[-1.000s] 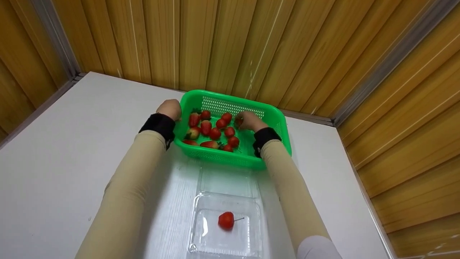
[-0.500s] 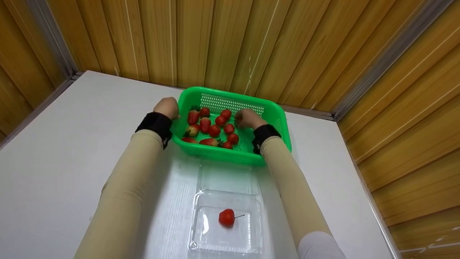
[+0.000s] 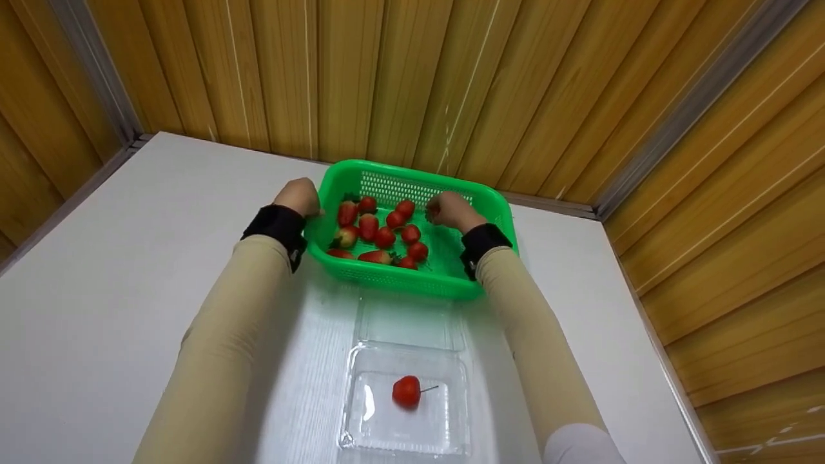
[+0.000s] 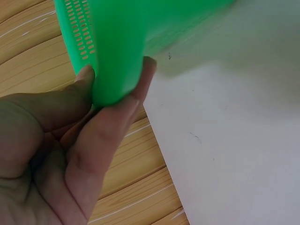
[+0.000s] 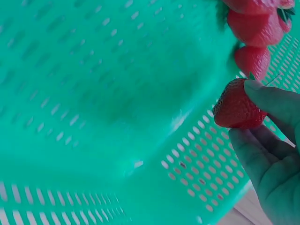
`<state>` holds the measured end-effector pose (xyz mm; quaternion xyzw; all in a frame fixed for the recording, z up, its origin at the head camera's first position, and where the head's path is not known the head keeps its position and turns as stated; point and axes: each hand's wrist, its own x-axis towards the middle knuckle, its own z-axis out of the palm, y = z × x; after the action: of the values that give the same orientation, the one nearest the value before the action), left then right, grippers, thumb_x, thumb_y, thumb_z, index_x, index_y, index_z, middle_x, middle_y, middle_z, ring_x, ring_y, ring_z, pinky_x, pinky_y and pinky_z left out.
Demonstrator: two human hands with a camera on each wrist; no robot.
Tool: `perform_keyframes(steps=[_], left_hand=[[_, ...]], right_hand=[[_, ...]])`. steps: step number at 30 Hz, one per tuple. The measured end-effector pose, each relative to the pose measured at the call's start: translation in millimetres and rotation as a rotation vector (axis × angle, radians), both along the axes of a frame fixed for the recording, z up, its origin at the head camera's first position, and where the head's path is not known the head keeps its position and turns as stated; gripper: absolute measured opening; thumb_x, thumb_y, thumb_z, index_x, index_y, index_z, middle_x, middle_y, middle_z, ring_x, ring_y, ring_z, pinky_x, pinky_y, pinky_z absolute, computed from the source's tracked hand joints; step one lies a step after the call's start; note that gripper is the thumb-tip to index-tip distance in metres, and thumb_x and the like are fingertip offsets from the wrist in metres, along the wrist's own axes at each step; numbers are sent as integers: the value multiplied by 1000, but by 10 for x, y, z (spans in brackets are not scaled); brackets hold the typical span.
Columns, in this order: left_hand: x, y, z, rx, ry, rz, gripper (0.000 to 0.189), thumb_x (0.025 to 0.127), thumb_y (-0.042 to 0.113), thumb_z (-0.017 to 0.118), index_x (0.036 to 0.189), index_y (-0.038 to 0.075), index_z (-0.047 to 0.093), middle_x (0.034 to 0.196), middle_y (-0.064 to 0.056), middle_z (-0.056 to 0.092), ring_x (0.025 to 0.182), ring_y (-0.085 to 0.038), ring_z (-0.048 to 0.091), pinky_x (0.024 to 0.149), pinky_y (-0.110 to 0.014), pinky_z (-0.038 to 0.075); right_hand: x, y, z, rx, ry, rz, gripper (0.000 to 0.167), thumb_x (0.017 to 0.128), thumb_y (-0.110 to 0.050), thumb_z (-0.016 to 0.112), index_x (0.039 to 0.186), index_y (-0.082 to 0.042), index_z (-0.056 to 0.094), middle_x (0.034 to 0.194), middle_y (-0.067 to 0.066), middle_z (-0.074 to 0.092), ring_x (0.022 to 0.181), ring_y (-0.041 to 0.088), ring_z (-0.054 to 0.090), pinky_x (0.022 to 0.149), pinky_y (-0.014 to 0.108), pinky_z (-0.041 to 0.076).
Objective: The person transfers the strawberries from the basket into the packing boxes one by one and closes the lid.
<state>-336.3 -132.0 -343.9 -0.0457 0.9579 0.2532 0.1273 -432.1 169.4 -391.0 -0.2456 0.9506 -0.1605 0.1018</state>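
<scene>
A green perforated basket (image 3: 412, 280) with several strawberries (image 3: 368, 227) in it stands toward the back of the table. At its left end my left hand (image 3: 299, 196) grips the rim, thumb inside and fingers outside, as the left wrist view shows for this hand (image 4: 89, 131). Inside the basket's right half, my right hand (image 3: 453, 211) pinches one strawberry (image 5: 239, 105) between thumb and fingers. The right wrist view has it above the basket's floor, beside other strawberries (image 5: 255, 28). In front of the basket, a clear plastic box (image 3: 380, 438) holds a single red strawberry (image 3: 407, 392) with a thin stem.
The box's clear lid (image 3: 409, 322) lies folded back toward the basket's front wall. A wood-patterned wall (image 3: 380, 77) rises directly behind the basket, and another (image 3: 741, 283) stands on the right. The white tabletop (image 3: 161, 258) stretches out on the left.
My right hand, now pinching a strawberry, has risen slightly and moved a little right within the basket. My left hand keeps its grip on the rim.
</scene>
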Motion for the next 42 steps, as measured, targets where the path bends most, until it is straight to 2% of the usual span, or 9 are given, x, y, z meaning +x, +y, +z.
perform_keyframes(steps=[2,5,9,12,16,21,31,36,42], left_hand=[[-21,-8,-22,20,-10,4,36,98,10,67,122,-16,64,127,-30,66,103,-31,68,90,-34,60],[-66,-41,-59,65,-11,9,34,96,9,69,116,-18,66,98,-23,70,73,-20,65,66,-24,57],[-130,-113,-109,176,-34,15,31,94,4,65,113,-22,64,75,-13,60,51,-10,54,48,-17,49],[-154,-149,-116,228,-79,5,36,96,5,61,120,-22,60,92,-26,69,56,-13,62,53,-20,57],[-139,-174,-43,219,-92,-14,42,101,15,61,127,-18,60,125,-36,66,88,-31,76,79,-31,65],[-39,-248,144,198,24,-41,40,102,16,58,127,-16,63,126,-34,67,110,-41,72,95,-43,62],[177,-272,298,164,174,-184,42,99,16,61,127,-15,64,121,-36,68,95,-38,75,76,-34,64],[250,-252,285,181,198,-223,39,98,15,62,123,-14,66,116,-35,70,86,-34,75,72,-30,62],[398,-221,251,217,190,-247,38,99,16,61,124,-13,67,115,-33,72,93,-39,74,69,-23,59]], right_hand=[[14,43,42,-8,17,-5,14,90,8,60,98,5,70,84,7,56,81,20,44,74,29,38],[42,91,139,-36,36,-13,30,91,6,59,119,7,70,100,16,68,89,23,53,84,33,47],[79,136,286,-84,111,24,36,91,4,61,126,9,67,114,27,70,101,33,62,94,43,53],[127,182,407,-119,177,47,34,91,2,64,123,10,68,114,30,70,105,39,63,96,48,54],[235,234,579,-157,201,38,34,92,0,67,124,9,68,118,29,69,111,41,64,99,50,54],[384,214,724,-194,230,74,36,93,-3,69,128,7,67,123,27,68,114,39,63,101,50,54],[765,257,741,-262,257,169,37,93,-4,72,129,4,67,126,23,67,114,37,64,99,50,56],[911,289,753,-277,291,206,37,93,-4,73,129,2,68,126,22,67,112,35,65,97,48,58],[1055,335,740,-321,322,250,37,92,-3,74,127,4,68,127,23,66,117,36,64,95,47,59]])
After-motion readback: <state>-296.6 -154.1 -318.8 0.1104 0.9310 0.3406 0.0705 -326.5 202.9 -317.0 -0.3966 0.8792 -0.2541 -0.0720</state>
